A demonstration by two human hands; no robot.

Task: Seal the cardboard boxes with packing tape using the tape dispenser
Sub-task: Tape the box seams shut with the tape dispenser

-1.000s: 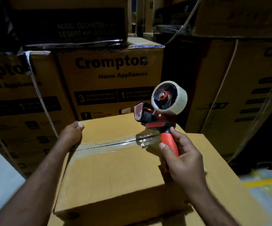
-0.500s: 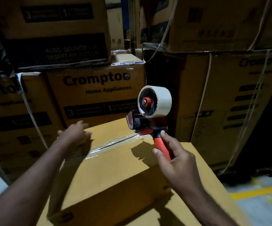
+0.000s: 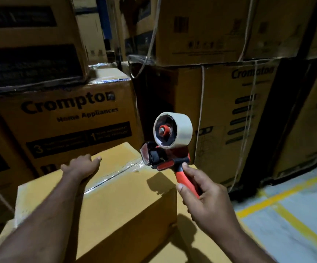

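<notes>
A plain cardboard box [image 3: 116,202] lies in front of me with clear tape [image 3: 114,173] running along its top seam. My left hand [image 3: 81,166] rests flat on the box top near the seam's left part, fingers straight. My right hand [image 3: 205,202] grips the red handle of the tape dispenser [image 3: 165,149]. The dispenser carries a roll of clear tape and its head sits at the right end of the seam, at the box's far right edge.
Stacked printed cartons [image 3: 68,118] stand close behind the box, and taller strapped cartons [image 3: 239,114] rise on the right. A larger carton [image 3: 192,247] lies under the box. Grey floor with yellow lines [image 3: 286,211] shows at the right.
The dispenser has travelled right along the seam to the box's far edge. My left hand moved from the left edge onto the top of the box. The view has tilted upward.
</notes>
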